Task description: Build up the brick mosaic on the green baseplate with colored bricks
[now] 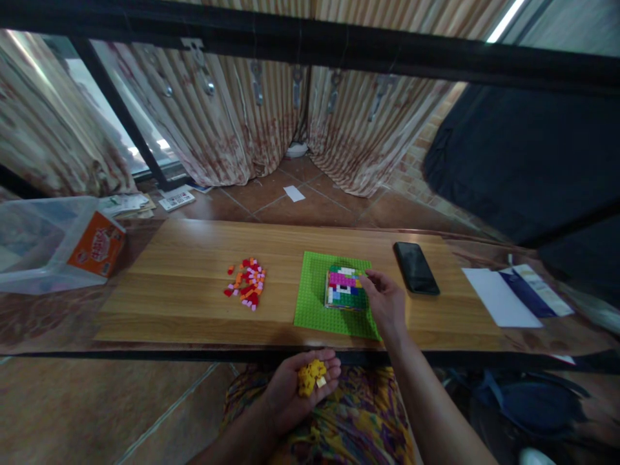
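Note:
My left hand (301, 394) is turned palm up below the table's front edge, cupped around several small yellow toy bricks (310, 374); one among them is paler. At the right side of a layered, multicoloured block of toy bricks (345, 297), my right hand (386, 300) has its fingertips pinched together. A small yellow brick (358, 283) shows at those fingertips on top of the block; its far side is hidden. The block sits on a green studded baseplate (310, 310) and has green, pink, white and blue pieces on its top.
Loose red, orange and pink bricks (249, 281) lie in a pile left of the baseplate on the wooden table (184, 284). A black phone (416, 268) rests to the right. Beyond it are papers (504, 297). A clear plastic bin (53, 245) stands far left; a dark bar (310, 39) crosses above.

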### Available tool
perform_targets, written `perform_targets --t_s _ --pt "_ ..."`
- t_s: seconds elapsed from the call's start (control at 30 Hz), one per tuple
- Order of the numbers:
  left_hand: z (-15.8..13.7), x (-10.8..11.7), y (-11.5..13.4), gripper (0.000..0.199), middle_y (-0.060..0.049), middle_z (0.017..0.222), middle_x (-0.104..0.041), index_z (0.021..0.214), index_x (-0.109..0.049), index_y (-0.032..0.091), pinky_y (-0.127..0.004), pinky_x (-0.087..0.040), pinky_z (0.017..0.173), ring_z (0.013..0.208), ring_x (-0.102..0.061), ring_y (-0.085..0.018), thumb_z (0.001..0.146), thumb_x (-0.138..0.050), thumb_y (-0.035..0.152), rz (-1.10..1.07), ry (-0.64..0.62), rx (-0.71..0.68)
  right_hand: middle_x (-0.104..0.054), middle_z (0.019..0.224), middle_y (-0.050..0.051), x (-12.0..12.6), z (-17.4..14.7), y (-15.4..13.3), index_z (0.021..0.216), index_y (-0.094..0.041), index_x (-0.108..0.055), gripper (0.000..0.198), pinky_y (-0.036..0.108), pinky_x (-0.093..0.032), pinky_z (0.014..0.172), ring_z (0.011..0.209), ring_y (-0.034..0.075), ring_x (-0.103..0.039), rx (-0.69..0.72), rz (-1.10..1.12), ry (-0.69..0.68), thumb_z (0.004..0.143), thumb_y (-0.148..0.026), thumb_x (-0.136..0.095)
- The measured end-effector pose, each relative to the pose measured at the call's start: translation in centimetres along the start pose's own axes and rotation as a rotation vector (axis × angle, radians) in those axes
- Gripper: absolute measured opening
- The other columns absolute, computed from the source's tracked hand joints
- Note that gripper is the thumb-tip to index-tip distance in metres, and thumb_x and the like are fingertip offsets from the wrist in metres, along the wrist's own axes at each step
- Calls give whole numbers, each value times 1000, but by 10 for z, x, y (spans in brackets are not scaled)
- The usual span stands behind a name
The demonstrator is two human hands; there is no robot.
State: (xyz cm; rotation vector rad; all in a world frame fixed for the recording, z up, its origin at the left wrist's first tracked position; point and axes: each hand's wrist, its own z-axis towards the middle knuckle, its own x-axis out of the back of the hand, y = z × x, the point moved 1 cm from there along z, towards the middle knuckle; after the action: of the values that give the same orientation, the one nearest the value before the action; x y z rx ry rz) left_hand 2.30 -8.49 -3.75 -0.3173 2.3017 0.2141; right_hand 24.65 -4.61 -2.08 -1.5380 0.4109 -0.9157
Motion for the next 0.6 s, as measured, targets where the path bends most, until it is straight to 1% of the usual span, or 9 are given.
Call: perform_targets --t_s 0.23,0.43,0.6 --pt "1 -2 2 23 -12 90 -68 94 -66 6 -32 -45 85 83 -64 -18 77 -57 18 14 -21 18 -66 79 4 -4 -7 -3 92 -16 -64 40 26 -47 56 60 14 -58 -19 43 37 67 -47 -65" --pt "0 -6 2 22 -12 90 -69 95 -65 6 -32 -45 84 81 -64 -18 77 -56 16 28 -6 24 -65 77 3 -5 -1 2 92 -17 -63 41 25 -46 55 60 13 -57 -97 139 11 62 -44 -69" --pt "-5 -3 -4 25 -13 91 -68 97 -63 6 -33 -43 85 82 -64 -18 79 -54 20 25 -40 18 -63 75 0 -5 3 1 90 -18 -63 39 24 -45 55 58 11 -54 -65 154 -12 60 -42 -70"
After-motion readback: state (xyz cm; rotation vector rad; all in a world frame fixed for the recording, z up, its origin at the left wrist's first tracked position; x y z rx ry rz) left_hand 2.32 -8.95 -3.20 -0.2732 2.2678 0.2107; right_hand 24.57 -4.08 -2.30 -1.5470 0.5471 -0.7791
